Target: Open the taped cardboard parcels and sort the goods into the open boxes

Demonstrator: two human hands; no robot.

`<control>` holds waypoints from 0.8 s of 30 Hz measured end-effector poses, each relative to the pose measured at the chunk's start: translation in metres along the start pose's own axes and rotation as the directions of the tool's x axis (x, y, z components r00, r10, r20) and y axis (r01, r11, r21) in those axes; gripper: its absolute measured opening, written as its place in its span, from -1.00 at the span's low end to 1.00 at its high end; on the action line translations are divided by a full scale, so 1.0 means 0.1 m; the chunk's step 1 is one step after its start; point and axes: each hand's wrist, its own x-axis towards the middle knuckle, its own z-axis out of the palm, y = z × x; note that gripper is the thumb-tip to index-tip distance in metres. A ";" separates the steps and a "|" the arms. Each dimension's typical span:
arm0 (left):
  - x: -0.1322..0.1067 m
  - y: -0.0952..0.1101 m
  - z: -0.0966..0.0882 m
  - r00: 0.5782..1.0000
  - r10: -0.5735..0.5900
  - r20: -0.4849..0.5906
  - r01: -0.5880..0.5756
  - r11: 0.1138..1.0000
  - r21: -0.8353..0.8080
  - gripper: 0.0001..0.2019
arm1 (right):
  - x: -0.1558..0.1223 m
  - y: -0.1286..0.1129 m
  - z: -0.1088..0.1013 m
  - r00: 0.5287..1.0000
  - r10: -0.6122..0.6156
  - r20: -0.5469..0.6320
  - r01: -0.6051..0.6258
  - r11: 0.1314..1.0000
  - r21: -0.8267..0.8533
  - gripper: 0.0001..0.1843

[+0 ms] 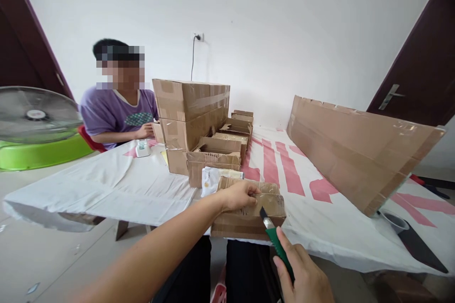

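Observation:
A small cardboard box [265,220] lies at the table's near edge, right in front of me. My left hand [239,196] is on top of it, with the fingers curled closed at the box's upper flap; exactly what they pinch is partly hidden. In my right hand [302,270] is a utility knife [279,248] with a green handle. Its dark blade points up and left, close to the front of the box; whether it touches the cardboard is hard to tell. Just behind the box lies a white plastic packet [209,180].
Stacked cartons [199,104] rise left of centre, with several open boxes [220,146] in a row beside them. A large cardboard panel [359,147] stands on the right, near a plastic cup [393,221]. Across the table sits a person [117,113] in purple, by a fan [35,116].

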 end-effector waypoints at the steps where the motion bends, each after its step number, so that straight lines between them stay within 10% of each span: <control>1: 0.00 -0.01 0.00 1.000 0.000 -0.005 0.000 1.000 0.002 -0.78 | -0.01 -0.01 0.03 1.000 0.002 -0.004 -0.002 1.000 -0.009 -0.38; 12: -0.03 0.02 0.10 0.999 -0.007 -0.036 0.007 1.000 -0.003 -0.73 | 0.16 -0.08 0.17 0.979 0.123 -0.163 -0.117 0.992 0.048 -0.49; 24: -0.06 0.06 0.19 0.985 -0.035 -0.169 0.035 0.999 -0.001 -0.76 | -0.05 -0.13 0.17 0.992 0.098 0.079 -0.121 0.913 0.390 -0.36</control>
